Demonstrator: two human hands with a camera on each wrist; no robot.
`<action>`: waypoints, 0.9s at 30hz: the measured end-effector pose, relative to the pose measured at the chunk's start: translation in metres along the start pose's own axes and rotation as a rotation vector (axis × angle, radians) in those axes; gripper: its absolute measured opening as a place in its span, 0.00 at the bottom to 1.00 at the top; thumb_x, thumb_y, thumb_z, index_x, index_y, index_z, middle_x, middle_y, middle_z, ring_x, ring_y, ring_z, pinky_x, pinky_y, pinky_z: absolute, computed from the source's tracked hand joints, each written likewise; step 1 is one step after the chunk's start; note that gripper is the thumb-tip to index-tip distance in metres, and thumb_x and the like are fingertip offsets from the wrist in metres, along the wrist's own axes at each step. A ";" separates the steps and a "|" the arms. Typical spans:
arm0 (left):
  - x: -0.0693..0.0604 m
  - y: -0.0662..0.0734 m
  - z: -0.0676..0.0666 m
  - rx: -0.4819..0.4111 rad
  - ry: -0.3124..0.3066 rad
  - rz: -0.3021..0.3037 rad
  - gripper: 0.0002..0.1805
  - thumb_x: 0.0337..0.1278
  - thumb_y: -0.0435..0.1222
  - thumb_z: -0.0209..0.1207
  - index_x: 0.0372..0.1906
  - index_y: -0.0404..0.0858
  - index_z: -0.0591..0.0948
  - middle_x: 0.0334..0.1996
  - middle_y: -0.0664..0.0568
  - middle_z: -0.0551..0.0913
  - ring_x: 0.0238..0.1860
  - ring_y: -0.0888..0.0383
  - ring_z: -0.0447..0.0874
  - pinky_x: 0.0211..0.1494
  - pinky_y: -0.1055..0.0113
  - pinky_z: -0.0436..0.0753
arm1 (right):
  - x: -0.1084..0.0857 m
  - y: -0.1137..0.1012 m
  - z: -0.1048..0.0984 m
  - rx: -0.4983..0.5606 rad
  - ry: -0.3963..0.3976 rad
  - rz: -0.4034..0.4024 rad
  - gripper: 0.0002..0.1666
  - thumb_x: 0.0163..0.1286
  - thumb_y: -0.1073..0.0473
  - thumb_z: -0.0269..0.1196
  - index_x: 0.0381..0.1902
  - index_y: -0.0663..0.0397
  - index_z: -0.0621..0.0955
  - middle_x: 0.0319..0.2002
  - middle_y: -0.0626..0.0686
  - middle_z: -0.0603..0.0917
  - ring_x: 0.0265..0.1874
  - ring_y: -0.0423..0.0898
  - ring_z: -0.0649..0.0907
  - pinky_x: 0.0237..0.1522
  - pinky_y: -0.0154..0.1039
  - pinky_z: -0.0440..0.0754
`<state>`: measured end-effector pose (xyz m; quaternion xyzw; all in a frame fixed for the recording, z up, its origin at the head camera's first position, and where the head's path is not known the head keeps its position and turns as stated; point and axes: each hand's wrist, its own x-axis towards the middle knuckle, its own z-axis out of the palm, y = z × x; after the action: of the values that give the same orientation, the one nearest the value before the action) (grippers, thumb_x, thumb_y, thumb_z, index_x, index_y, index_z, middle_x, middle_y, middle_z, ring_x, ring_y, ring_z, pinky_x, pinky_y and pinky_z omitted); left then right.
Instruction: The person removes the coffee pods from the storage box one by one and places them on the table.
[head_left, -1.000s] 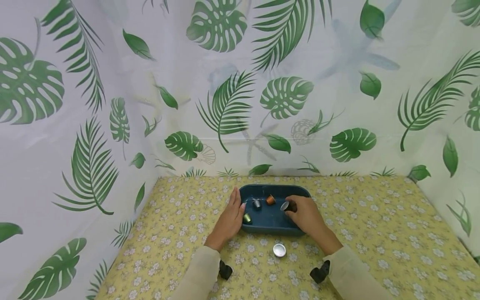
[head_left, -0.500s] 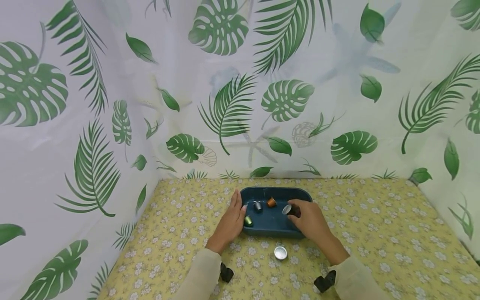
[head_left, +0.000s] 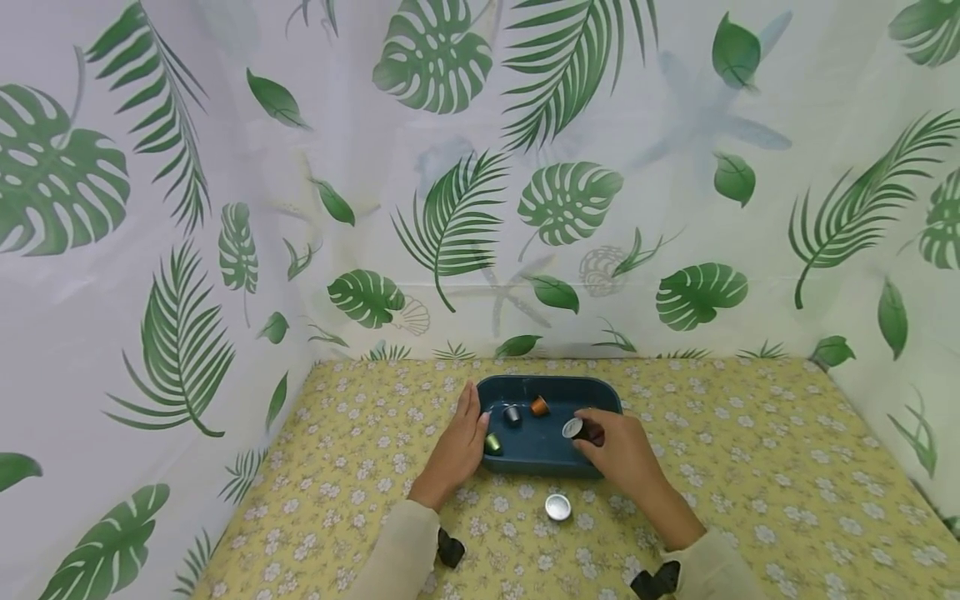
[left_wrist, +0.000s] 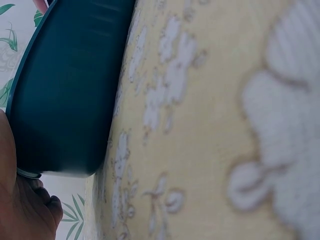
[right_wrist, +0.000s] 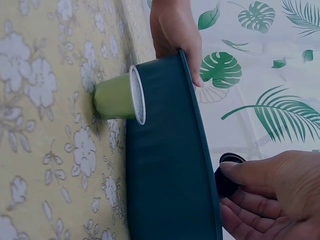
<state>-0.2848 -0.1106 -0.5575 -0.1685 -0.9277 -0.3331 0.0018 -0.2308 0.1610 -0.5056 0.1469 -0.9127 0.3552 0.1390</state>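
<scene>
A dark coffee capsule [head_left: 574, 428] with a silver foil lid is pinched between the thumb and fingers of my right hand [head_left: 624, 446], over the right part of a dark blue tray [head_left: 540, 467]. In the right wrist view the same capsule [right_wrist: 227, 182] shows black beside the tray rim. My left hand [head_left: 459, 440] holds the tray's left end, thumb over the rim, fingers along the outside. Inside the tray lie a silver-grey capsule [head_left: 512, 415], an orange capsule [head_left: 540, 406] and a green capsule [head_left: 492, 444].
Another capsule [head_left: 558, 507] stands foil lid up in front of the tray; its green body [right_wrist: 115, 97] shows in the right wrist view. A yellow floral cloth [head_left: 360, 450] covers the table. White leaf-print sheeting [head_left: 480, 333] rises behind and at the sides.
The dark capsule in my right hand has come slightly nearer, and its foil lid has turned more upward. The left hand and the tray stay in place.
</scene>
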 end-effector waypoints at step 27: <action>-0.003 0.003 0.001 -0.020 0.008 -0.001 0.34 0.85 0.48 0.33 0.82 0.46 0.35 0.81 0.59 0.26 0.80 0.51 0.44 0.77 0.48 0.58 | -0.025 0.000 -0.006 0.144 0.020 0.053 0.25 0.56 0.68 0.77 0.54 0.62 0.85 0.38 0.53 0.88 0.32 0.44 0.86 0.34 0.33 0.84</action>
<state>-0.2815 -0.1090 -0.5567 -0.1669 -0.9244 -0.3428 0.0037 -0.2074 0.1697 -0.5101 0.1287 -0.8868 0.4251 0.1278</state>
